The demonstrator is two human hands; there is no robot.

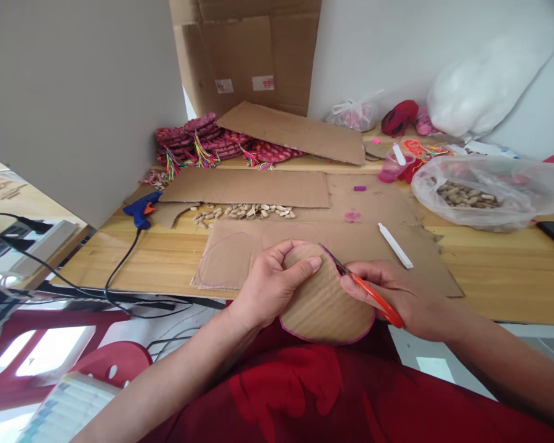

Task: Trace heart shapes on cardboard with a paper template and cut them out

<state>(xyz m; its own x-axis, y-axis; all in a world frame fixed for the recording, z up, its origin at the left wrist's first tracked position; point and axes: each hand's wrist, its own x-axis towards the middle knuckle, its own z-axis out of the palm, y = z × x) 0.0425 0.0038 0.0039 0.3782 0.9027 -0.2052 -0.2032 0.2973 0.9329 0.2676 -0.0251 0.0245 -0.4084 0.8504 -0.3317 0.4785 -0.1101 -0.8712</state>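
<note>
A smooth grey panel (74, 92) stands at ten o'clock, its lower edge slanting down to the counter (503, 289), which is light wood with visible grain and stretches across from nine to three o'clock. A thin bright strip (190, 107) shows just past the panel's right edge. From one to two o'clock rises a plain white wall (373, 49). Another wooden table (13, 206) sits at nine o'clock, beyond the panel. Red plastic seating (117, 360) with wide openings fills eight o'clock, glaring light behind it. The floor (404, 351) at four o'clock is pale, with a bright patch (436, 370).
</note>
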